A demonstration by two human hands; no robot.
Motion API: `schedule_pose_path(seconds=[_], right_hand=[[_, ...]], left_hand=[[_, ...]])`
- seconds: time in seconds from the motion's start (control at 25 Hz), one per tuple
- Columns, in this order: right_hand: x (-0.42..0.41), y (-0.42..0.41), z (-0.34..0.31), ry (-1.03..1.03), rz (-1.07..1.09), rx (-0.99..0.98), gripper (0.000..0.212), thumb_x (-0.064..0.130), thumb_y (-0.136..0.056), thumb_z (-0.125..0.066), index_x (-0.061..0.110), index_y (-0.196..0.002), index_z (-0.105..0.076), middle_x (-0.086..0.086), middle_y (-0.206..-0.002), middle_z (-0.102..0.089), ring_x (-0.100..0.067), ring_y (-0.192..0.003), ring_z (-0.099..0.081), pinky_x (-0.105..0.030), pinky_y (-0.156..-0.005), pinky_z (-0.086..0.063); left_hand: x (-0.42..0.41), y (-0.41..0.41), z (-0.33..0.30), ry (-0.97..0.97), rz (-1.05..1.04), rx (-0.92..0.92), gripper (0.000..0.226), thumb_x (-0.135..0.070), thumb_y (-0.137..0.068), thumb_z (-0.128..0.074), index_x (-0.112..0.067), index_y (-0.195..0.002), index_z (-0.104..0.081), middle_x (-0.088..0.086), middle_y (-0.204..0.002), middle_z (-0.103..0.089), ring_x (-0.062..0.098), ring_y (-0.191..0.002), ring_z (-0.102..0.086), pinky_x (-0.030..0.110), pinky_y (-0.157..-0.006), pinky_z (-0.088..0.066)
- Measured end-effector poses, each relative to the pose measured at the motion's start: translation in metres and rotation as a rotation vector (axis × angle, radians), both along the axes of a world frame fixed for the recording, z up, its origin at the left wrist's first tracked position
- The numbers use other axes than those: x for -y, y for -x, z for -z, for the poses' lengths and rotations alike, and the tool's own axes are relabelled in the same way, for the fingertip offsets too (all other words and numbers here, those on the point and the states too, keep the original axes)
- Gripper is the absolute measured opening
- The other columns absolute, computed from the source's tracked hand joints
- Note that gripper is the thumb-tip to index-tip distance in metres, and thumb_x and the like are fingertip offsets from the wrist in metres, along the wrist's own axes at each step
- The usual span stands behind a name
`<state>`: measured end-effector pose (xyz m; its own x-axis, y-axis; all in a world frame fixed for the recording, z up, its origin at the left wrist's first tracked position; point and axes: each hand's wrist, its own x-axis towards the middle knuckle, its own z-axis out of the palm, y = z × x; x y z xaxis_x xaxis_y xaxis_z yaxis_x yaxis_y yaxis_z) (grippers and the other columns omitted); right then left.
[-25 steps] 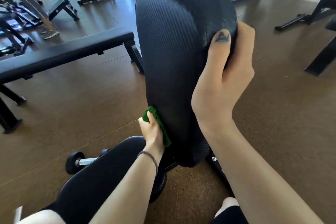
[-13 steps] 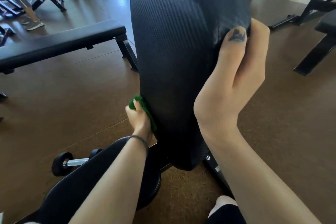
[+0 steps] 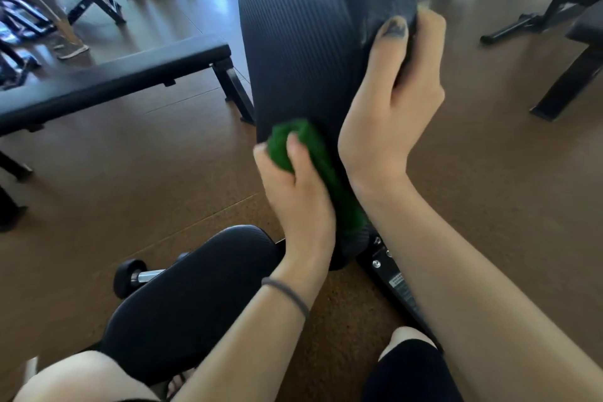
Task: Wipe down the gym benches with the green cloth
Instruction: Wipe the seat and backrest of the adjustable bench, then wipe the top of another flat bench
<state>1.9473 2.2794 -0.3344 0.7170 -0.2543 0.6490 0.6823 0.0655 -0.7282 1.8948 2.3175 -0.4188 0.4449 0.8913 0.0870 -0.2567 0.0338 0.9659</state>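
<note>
A black ribbed backrest pad (image 3: 293,42) of a gym bench stands upright in front of me. My right hand (image 3: 391,101) grips its upper right edge, thumb on the front face and fingers behind. My left hand (image 3: 293,186) holds the green cloth (image 3: 313,157) bunched in its fingers and presses it against the lower front of the pad. The cloth trails down along the pad's lower part. The bench's black seat pad (image 3: 195,287) lies below, between my knees.
A flat black bench (image 3: 114,78) stands to the left on the brown floor. A small dumbbell (image 3: 133,276) lies beside the seat. Black machine frames (image 3: 571,42) stand at the right. Another person's leg and shoe (image 3: 70,49) show at the far left among gym equipment.
My left hand has carried the cloth from the pad's left edge rightwards onto its lower front face. The right hand keeps its grip on the top edge. The view has shifted closer.
</note>
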Motion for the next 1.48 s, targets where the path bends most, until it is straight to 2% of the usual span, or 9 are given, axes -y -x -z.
schedule_pose_path(seconds=[0.12, 0.32, 0.52, 0.68, 0.88, 1.04, 1.2, 1.36, 1.48], right_hand=[[0.002, 0.008, -0.006, 0.014, -0.012, 0.008, 0.021, 0.032, -0.101, -0.039, 0.016, -0.098, -0.053, 0.015, -0.065, -0.05, -0.003, -0.059, -0.05, -0.019, -0.06, -0.034], [0.003, 0.009, -0.008, 0.025, -0.005, -0.041, 0.04, 0.039, -0.099, -0.038, 0.007, -0.106, -0.061, 0.016, -0.068, -0.054, -0.006, -0.061, -0.052, -0.027, -0.061, -0.039], [0.004, 0.009, -0.005, 0.017, -0.038, -0.048, 0.039, 0.039, -0.1, -0.039, 0.008, -0.107, -0.061, 0.016, -0.071, -0.056, -0.005, -0.062, -0.053, -0.027, -0.061, -0.041], [0.004, 0.009, -0.004, -0.013, -0.081, -0.049, 0.036, 0.036, -0.101, -0.042, 0.007, -0.108, -0.061, 0.017, -0.069, -0.055, -0.002, -0.06, -0.052, -0.022, -0.062, -0.04], [0.002, 0.007, 0.0, -0.039, -0.012, -0.005, 0.019, 0.02, -0.105, -0.044, 0.008, -0.097, -0.057, 0.016, -0.063, -0.047, 0.001, -0.056, -0.049, -0.013, -0.061, -0.035], [0.0, 0.02, -0.012, 0.038, 0.041, -0.112, 0.033, 0.022, -0.105, -0.038, -0.003, -0.112, -0.059, 0.016, -0.073, -0.05, 0.001, -0.061, -0.049, -0.011, -0.062, -0.034], [0.021, 0.036, -0.029, 0.285, -0.098, -0.365, 0.04, 0.03, -0.104, -0.036, 0.002, -0.128, -0.052, 0.013, -0.088, -0.058, 0.001, -0.074, -0.055, -0.011, -0.068, -0.037], [0.065, 0.053, -0.089, 0.532, -0.191, -0.632, 0.054, 0.025, -0.096, -0.059, 0.022, -0.148, -0.042, 0.007, -0.139, -0.057, 0.0, -0.123, -0.054, -0.016, -0.103, -0.044], [0.107, 0.045, -0.159, 0.422, -0.459, -0.906, 0.042, 0.018, -0.085, -0.057, 0.023, -0.126, -0.061, 0.001, -0.122, -0.071, -0.01, -0.112, -0.066, -0.037, -0.107, -0.05]], left_hand=[[-0.005, -0.009, -0.017, -0.2, -0.052, 0.054, 0.018, -0.025, -0.107, -0.046, -0.011, -0.097, -0.044, -0.019, -0.072, -0.053, -0.002, -0.063, -0.05, 0.019, -0.062, -0.043], [-0.012, 0.004, 0.031, 0.121, -0.031, -0.201, 0.019, -0.032, -0.109, -0.04, -0.014, -0.102, -0.044, -0.002, -0.087, -0.056, 0.014, -0.076, -0.057, 0.036, -0.074, -0.045], [0.005, 0.0, -0.015, -0.308, -0.05, 0.088, 0.019, -0.023, -0.107, -0.047, -0.008, -0.095, -0.044, -0.018, -0.072, -0.052, 0.002, -0.065, -0.05, 0.023, -0.064, -0.045], [-0.025, -0.01, 0.009, -0.171, -0.034, -0.072, 0.021, -0.032, -0.108, -0.044, -0.021, -0.091, -0.042, -0.011, -0.076, -0.052, 0.005, -0.066, -0.051, 0.03, -0.067, -0.046], [-0.033, 0.001, 0.041, -0.09, 0.048, -0.205, 0.022, -0.034, -0.109, -0.041, -0.016, -0.097, -0.043, -0.006, -0.081, -0.053, 0.004, -0.069, -0.055, 0.026, -0.066, -0.048], [-0.026, 0.027, 0.032, 0.11, 0.233, -0.429, 0.022, -0.037, -0.109, -0.04, -0.018, -0.108, -0.049, 0.001, -0.095, -0.062, 0.017, -0.085, -0.065, 0.034, -0.073, -0.055], [-0.003, 0.066, -0.027, 0.373, 0.524, -0.725, 0.021, -0.037, -0.109, -0.041, -0.028, -0.118, -0.058, 0.002, -0.11, -0.069, 0.021, -0.102, -0.069, 0.042, -0.092, -0.057], [0.015, 0.076, -0.155, 0.486, 0.983, -0.953, 0.036, -0.04, -0.109, -0.04, -0.019, -0.119, -0.067, 0.006, -0.1, -0.075, 0.019, -0.088, -0.07, 0.032, -0.077, -0.056], [0.026, 0.062, -0.258, 0.656, 1.105, -0.952, 0.041, -0.045, -0.104, -0.048, -0.012, -0.1, -0.072, 0.008, -0.082, -0.074, 0.021, -0.071, -0.069, 0.03, -0.065, -0.055]])
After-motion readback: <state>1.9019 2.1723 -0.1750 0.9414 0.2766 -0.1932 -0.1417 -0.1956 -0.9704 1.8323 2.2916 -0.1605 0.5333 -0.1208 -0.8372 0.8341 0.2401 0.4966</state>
